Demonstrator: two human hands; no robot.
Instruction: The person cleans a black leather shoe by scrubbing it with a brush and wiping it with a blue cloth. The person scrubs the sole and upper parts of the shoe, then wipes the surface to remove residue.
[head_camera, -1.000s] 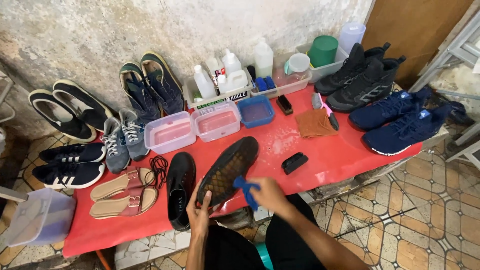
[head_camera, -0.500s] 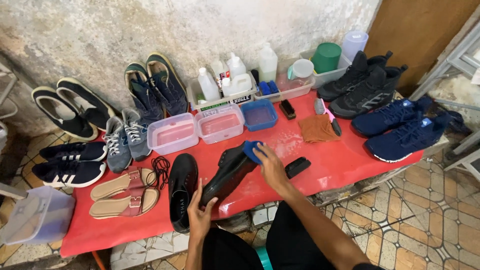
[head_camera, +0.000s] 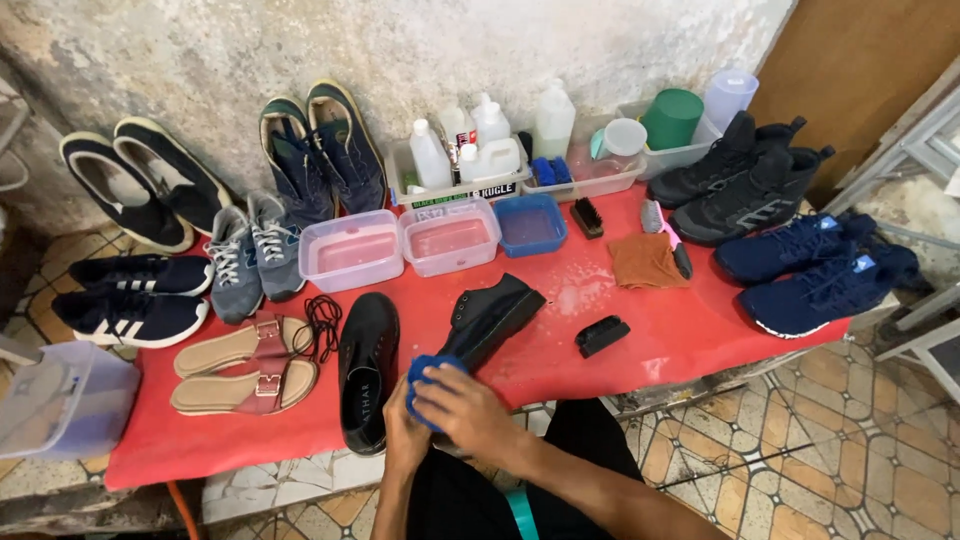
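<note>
Now the black shoe (head_camera: 490, 318) stands nearer upright on the red bench (head_camera: 700, 330), its toe pointing up and away toward the tubs, its heel end down at the near edge between the person's hands. Half a second ago it lay lower and more slanted, with the blue cloth (head_camera: 428, 375) up at its far end; the cloth has since come down to the near end, by the heel. The right hand (head_camera: 465, 408) is clenched around the cloth and presses it against the shoe. The left hand (head_camera: 402, 432) grips the shoe from below at the heel, mostly hidden behind the right hand and the cloth.

Just left of the held shoe, its mate (head_camera: 367, 368) lies flat on the bench, with a black lace (head_camera: 322, 322) coiled beside it and a pair of tan sandals (head_camera: 245, 365) further left. To the right, a small black brush (head_camera: 602, 335) lies near the shoe, untouched and in the same place as before. Beyond are two pink tubs (head_camera: 400, 245), a blue tub (head_camera: 530, 224) and an orange cloth (head_camera: 645, 262). Bottles (head_camera: 470, 150) stand in a tray at the wall. Blue trainers (head_camera: 810, 270) sit at the right end of the bench.
</note>
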